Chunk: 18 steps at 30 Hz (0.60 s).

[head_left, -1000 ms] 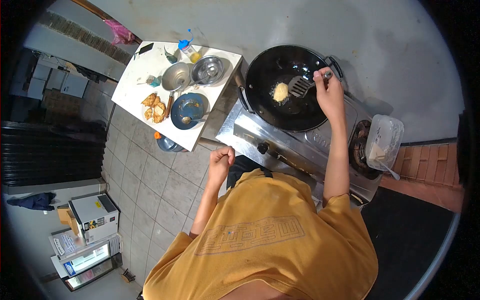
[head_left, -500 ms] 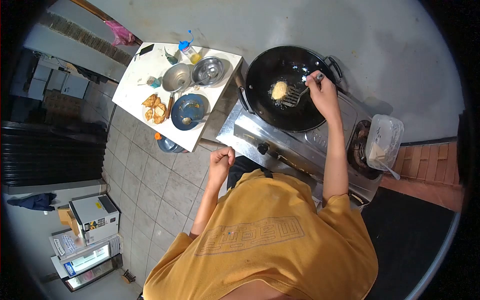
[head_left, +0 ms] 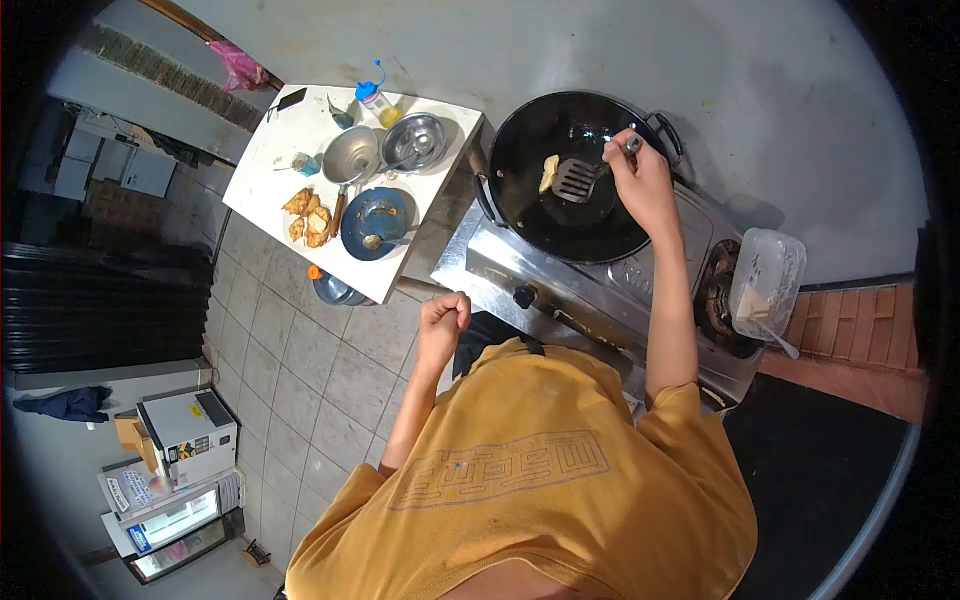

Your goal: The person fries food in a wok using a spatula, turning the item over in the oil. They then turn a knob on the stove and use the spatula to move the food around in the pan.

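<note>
My right hand (head_left: 643,182) grips the handle of a slotted spatula (head_left: 577,181) inside a large black wok (head_left: 540,225) on the stove. At the left edge of the spatula's blade, a pale yellow piece of food (head_left: 549,173) stands tilted, its narrow side showing. Bent into a fist, my left hand (head_left: 444,314) hangs before my body, left of the stove's front; nothing shows in it. The wok's two handles stick out at its upper right and lower left.
On the left, a white table (head_left: 262,215) holds fried pieces (head_left: 309,217), a dark blue bowl (head_left: 376,224), metal bowls and a blue-capped bottle (head_left: 377,104). A clear plastic container (head_left: 770,275) sits over the stove's right burner (head_left: 716,290).
The spatula has moved slightly left and up with its blade turned, and the food piece has shifted left and tipped from lying flat. My left hand has stayed in place.
</note>
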Each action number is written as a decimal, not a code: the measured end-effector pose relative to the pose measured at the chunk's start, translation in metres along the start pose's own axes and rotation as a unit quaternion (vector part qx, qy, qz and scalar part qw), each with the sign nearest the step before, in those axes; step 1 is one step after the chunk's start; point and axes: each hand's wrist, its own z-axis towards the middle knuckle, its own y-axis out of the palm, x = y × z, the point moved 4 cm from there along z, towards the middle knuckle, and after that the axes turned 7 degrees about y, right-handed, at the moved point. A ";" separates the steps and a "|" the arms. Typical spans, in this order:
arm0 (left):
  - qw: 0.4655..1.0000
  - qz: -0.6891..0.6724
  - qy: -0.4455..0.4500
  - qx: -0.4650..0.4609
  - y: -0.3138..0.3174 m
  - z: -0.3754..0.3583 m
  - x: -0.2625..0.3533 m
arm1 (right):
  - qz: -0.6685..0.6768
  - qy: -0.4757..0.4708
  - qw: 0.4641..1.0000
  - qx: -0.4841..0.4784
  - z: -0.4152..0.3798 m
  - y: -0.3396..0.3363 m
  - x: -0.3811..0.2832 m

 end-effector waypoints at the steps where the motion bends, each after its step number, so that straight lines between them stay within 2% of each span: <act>1: 1.000 0.002 0.000 0.002 0.000 0.000 0.000 | -0.006 0.007 1.000 -0.008 -0.001 0.000 -0.001; 14: 1.000 0.006 0.004 -0.009 0.002 0.004 0.000 | 0.001 -0.005 1.000 0.009 -0.002 -0.007 0.007; 18: 1.000 -0.001 0.004 -0.014 0.003 0.006 0.003 | -0.037 0.014 0.999 0.010 -0.005 -0.016 0.008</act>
